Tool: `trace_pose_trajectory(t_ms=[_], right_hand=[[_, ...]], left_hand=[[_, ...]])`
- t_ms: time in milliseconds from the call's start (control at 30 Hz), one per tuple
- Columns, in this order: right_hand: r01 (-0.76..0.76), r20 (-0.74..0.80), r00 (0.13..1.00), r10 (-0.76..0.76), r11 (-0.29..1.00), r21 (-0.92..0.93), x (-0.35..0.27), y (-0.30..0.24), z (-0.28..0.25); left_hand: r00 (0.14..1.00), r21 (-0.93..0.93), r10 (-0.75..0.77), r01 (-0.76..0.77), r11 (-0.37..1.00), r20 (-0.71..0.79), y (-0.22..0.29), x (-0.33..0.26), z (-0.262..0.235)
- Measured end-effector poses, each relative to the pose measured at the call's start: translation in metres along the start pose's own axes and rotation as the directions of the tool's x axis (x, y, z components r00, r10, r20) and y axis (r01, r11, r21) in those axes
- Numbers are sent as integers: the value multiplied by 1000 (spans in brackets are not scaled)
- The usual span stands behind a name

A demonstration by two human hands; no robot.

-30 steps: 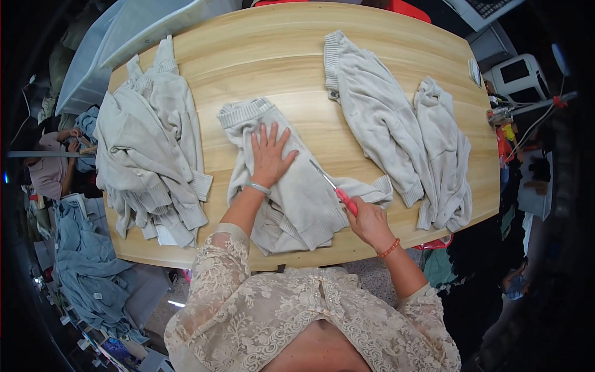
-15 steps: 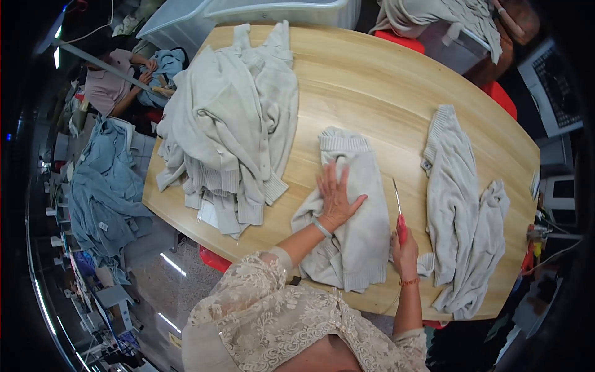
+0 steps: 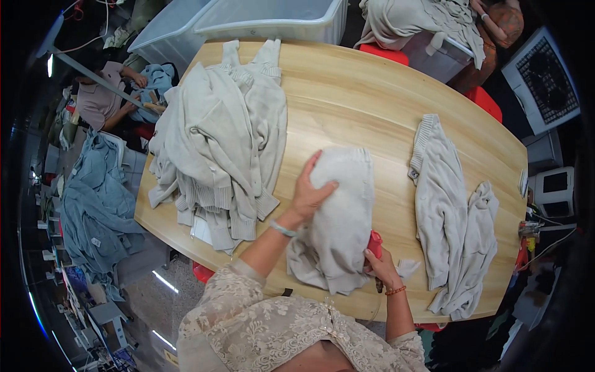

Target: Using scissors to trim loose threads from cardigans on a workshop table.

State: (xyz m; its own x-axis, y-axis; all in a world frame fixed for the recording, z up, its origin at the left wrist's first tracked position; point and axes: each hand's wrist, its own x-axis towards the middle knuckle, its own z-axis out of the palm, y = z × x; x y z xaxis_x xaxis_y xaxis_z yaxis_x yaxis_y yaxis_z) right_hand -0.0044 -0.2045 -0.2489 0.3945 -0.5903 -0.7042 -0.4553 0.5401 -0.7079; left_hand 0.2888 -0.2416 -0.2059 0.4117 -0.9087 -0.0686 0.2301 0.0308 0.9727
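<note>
A pale grey knit sweater [image 3: 344, 217] lies partly folded on the table in front of me. My left hand [image 3: 310, 197] grips its upper left edge, thumb on top of the cloth and part of the fingers hidden by it. My right hand [image 3: 383, 266] is closed round a red-handled tool [image 3: 375, 243] at the sweater's lower right edge. The tool's slim metal tip is out of sight now. Beside that hand lies a small pale scrap of knit cloth [image 3: 407, 268].
A heap of similar sweaters [image 3: 217, 136] covers the left of the wooden table [image 3: 347, 80]. Two more knit pieces [image 3: 440, 198] lie on the right. Pale plastic bins [image 3: 273, 25] stand beyond the far edge. Co-workers sit at the far left and far right.
My left hand has gone from lying flat on the sweater to gripping its left edge, and the upper ribbed band has folded out of sight. The tool has swung in against the sweater.
</note>
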Motion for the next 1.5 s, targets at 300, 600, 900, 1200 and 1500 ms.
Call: trace_pose_trajectory(t_ms=[300,600,900,1200,1500], right_hand=[[414,21,909,-416,895,-164,14,-77,67],[-150,-665,702,-256,859,-489,-25,13,-42],[-378,-886,407,-222,842,-385,-42,98,-146],[99,-598,720,-352,906,-412,-38,107,-36],[447,83,893,-443,847,-290,-129,135,53]], left_hand=[[794,733,588,-493,468,158,159,145,-95],[932,914,242,-166,-371,268,-86,119,-157],[979,866,-109,-204,-456,173,-46,127,-113],[899,785,-298,-77,615,322,-138,79,66],[883,757,-236,-180,629,405,-172,32,112]])
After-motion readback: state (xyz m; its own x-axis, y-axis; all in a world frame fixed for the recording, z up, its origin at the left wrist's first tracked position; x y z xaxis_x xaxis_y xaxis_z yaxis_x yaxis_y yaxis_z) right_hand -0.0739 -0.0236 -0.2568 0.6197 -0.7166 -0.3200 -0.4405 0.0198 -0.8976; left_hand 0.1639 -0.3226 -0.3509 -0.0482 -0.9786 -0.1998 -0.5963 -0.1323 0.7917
